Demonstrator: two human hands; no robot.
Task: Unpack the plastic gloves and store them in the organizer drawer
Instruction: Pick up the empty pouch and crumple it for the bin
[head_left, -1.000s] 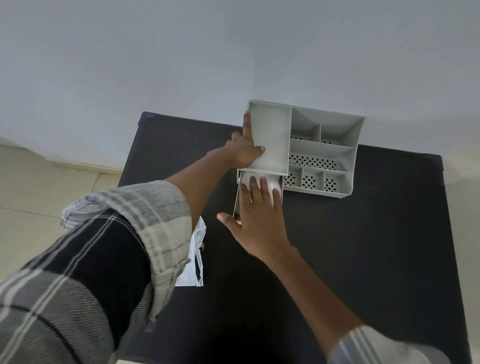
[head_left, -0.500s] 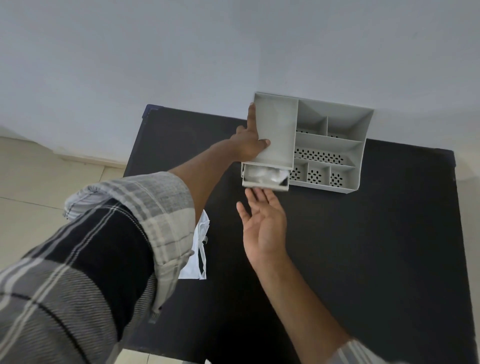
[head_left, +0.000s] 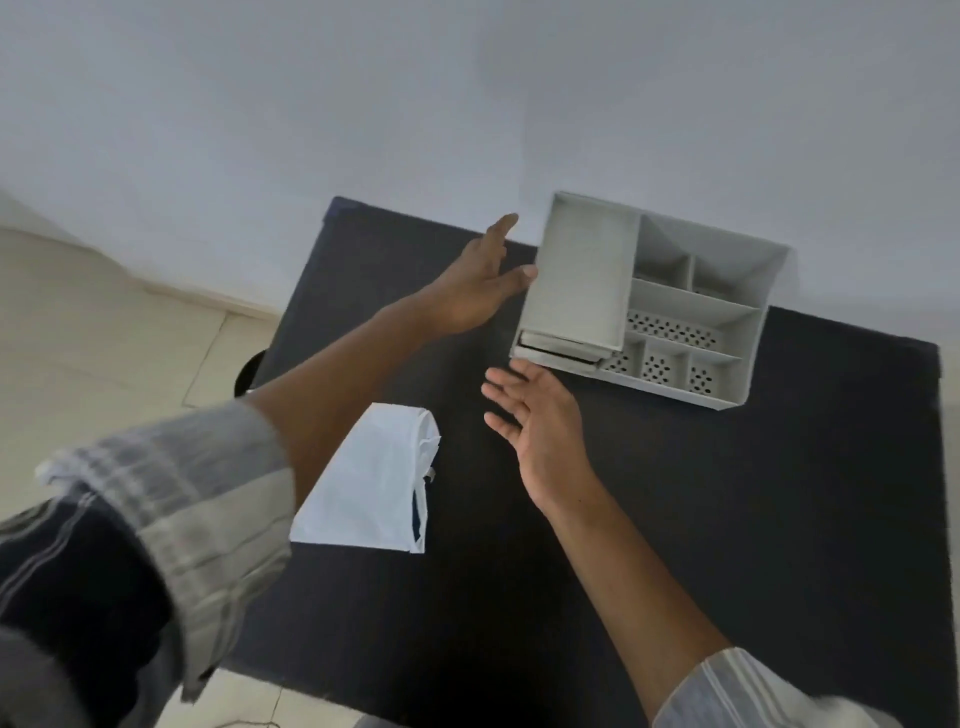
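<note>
A grey plastic organizer (head_left: 696, 306) with several compartments stands at the far side of the black table (head_left: 727, 519), against the wall. Its drawer (head_left: 558, 355) at the front left is pushed almost flush, and the gloves inside are hidden. My left hand (head_left: 478, 283) hovers open just left of the organizer, its fingertips near the side wall. Just in front of the drawer my right hand (head_left: 540, 421) is open, palm up, holding nothing. A white plastic bag (head_left: 363, 483) lies flat on the table near my left forearm.
A pale wall rises right behind the table. Tiled floor shows to the left, with a dark round object (head_left: 252, 371) by the table's left edge.
The drawer went from pulled out with white gloves showing to nearly shut. My right hand drew back from it, and my left hand came off the organizer's top.
</note>
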